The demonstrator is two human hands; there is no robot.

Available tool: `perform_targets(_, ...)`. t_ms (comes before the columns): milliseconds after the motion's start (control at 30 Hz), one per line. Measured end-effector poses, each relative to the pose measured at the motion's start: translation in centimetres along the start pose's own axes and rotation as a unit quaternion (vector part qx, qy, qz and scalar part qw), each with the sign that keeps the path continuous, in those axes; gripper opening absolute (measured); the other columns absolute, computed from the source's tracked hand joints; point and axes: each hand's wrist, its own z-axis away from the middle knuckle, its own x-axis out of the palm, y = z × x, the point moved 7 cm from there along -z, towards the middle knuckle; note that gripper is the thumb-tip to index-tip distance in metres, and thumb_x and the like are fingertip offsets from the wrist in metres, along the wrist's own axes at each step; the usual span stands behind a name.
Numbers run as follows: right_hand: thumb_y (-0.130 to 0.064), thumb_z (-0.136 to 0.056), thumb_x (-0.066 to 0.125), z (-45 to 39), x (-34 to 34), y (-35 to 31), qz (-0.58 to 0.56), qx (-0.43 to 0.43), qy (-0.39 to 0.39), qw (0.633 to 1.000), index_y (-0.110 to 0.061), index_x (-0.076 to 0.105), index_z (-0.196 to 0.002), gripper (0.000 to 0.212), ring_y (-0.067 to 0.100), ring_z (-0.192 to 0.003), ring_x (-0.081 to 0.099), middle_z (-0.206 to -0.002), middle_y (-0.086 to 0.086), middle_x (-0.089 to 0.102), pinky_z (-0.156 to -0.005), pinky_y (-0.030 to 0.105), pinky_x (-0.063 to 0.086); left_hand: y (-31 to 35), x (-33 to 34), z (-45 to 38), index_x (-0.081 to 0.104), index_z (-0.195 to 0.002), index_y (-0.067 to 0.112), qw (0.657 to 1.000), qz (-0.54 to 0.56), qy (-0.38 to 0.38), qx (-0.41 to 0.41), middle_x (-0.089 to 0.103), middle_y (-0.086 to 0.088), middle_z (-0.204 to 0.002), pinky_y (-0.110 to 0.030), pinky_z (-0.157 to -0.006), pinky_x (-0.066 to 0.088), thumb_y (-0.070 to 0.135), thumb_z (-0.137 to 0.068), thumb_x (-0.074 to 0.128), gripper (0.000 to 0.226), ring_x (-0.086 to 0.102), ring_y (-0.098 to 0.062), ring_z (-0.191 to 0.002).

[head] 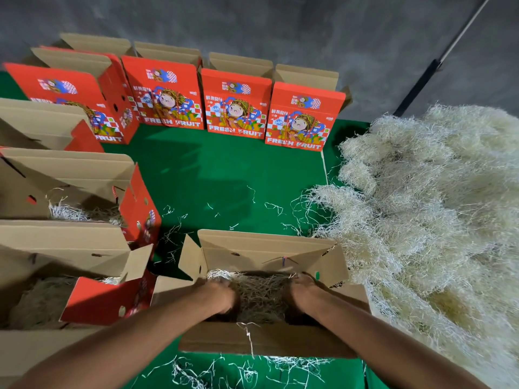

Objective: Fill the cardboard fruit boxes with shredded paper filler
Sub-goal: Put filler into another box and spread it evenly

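I had both hands down in the open box (pixel 269 254) before me, left hand (pixel 222 294) and right hand (pixel 302 290) bedding the shredded paper (pixel 261 293) flat; fingers were buried, so I cannot tell either grip. The pile (pixel 438 209) lay near my right for quick reach.

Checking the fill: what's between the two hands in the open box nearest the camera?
Head view: only shredded paper filler lies between left hand and right hand inside the brown cardboard box.
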Motion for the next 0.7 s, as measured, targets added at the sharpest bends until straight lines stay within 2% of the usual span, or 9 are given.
perform_targets(67,-0.027,-0.104,0.05,-0.3,-0.1,-0.1,0.057,0.011,-0.019,0.998,-0.008,0.055,-0.137,0.039,0.028,-0.129,0.052,-0.14,0.013,0.056,-0.108,0.036,0.042,-0.1,-0.3,0.5,0.052,-0.136,0.003,1.0,0.015,0.018,0.0,0.013,-0.015,-0.165,-0.04,-0.107,0.043,-0.005,-0.092,0.049,0.045,0.029,-0.039,-0.147)
perform_targets(133,-0.024,-0.1,0.057,-0.5,-0.4,-0.1,0.055,0.006,-0.002,0.998,-0.006,0.059,-0.131,0.035,0.028,-0.124,0.055,-0.133,0.013,0.06,-0.105,0.038,0.044,0.1,-0.8,0.5,0.047,-0.139,0.006,0.998,0.058,0.023,0.01,0.03,-0.016,-0.158,-0.042,-0.11,0.04,-0.006,-0.091,0.054,0.05,0.037,-0.034,-0.141)
perform_targets(233,-0.008,-0.09,0.065,0.2,-2.1,-1.1,-0.044,-0.052,0.066,0.995,-0.007,0.062,-0.118,0.028,0.029,-0.115,0.057,-0.122,0.013,0.062,-0.106,0.041,0.041,0.6,-3.4,1.1,0.054,-0.125,0.012,0.983,0.129,0.126,0.043,0.054,-0.012,-0.132,-0.038,-0.109,0.043,-0.009,-0.085,0.062,0.046,0.054,-0.023,-0.123)
perform_targets(333,0.002,-0.088,0.059,0.7,-2.8,-1.9,-0.117,-0.061,0.076,0.988,-0.004,0.063,-0.113,0.025,0.03,-0.1,0.063,-0.111,0.017,0.066,-0.085,0.037,0.049,0.5,-4.2,1.4,0.056,-0.132,0.008,0.977,0.104,0.181,0.038,0.048,-0.014,-0.147,-0.043,-0.118,0.032,-0.009,-0.082,0.061,0.053,0.042,-0.029,-0.139)
perform_targets(400,0.007,-0.091,0.054,0.5,-0.7,-2.0,-0.147,-0.038,0.015,0.988,0.0,0.055,-0.126,0.036,0.023,-0.086,0.057,-0.114,0.017,0.061,-0.07,0.031,0.045,0.4,-3.1,1.1,0.059,-0.131,0.006,0.986,0.082,0.143,0.012,0.046,-0.016,-0.148,-0.045,-0.12,0.028,-0.004,-0.086,0.062,0.047,0.036,-0.033,-0.142)
perform_targets(433,0.009,-0.093,0.052,0.5,0.8,-2.1,-0.14,-0.028,-0.016,0.99,0.0,0.048,-0.136,0.044,0.022,-0.087,0.055,-0.122,0.018,0.059,-0.071,0.03,0.046,0.4,-2.1,1.0,0.06,-0.129,0.005,0.993,0.056,0.103,-0.002,0.046,-0.016,-0.146,-0.046,-0.119,0.028,0.0,-0.087,0.065,0.043,0.035,-0.034,-0.141)
perform_targets(500,0.008,-0.096,0.05,0.7,3.0,-2.1,-0.103,-0.009,-0.058,0.993,0.0,0.039,-0.147,0.053,0.025,-0.104,0.056,-0.138,0.019,0.052,-0.087,0.031,0.049,0.7,-0.4,0.8,0.062,-0.129,0.005,0.999,0.01,0.036,-0.022,0.04,-0.016,-0.145,-0.051,-0.115,0.03,0.009,-0.084,0.071,0.045,0.029,-0.035,-0.139)
perform_targets(600,0.001,-0.101,0.047,0.2,4.0,-2.2,-0.125,0.008,-0.056,0.991,-0.004,0.039,-0.148,0.048,0.023,-0.108,0.055,-0.142,0.017,0.05,-0.1,0.032,0.047,1.2,0.1,0.7,0.061,-0.13,0.006,1.0,-0.004,0.015,-0.016,0.028,-0.015,-0.151,-0.055,-0.114,0.029,0.008,-0.081,0.073,0.051,0.022,-0.037,-0.14)
perform_targets(700,-0.001,-0.099,0.051,-0.3,3.6,-2.2,-0.159,0.002,-0.021,0.987,-0.007,0.051,-0.138,0.039,0.024,-0.111,0.057,-0.127,0.009,0.056,-0.088,0.031,0.05,1.0,-0.5,1.2,0.063,-0.126,0.006,0.999,0.018,0.039,-0.004,0.036,-0.016,-0.147,-0.054,-0.113,0.033,0.005,-0.085,0.067,0.042,0.031,-0.035,-0.137)
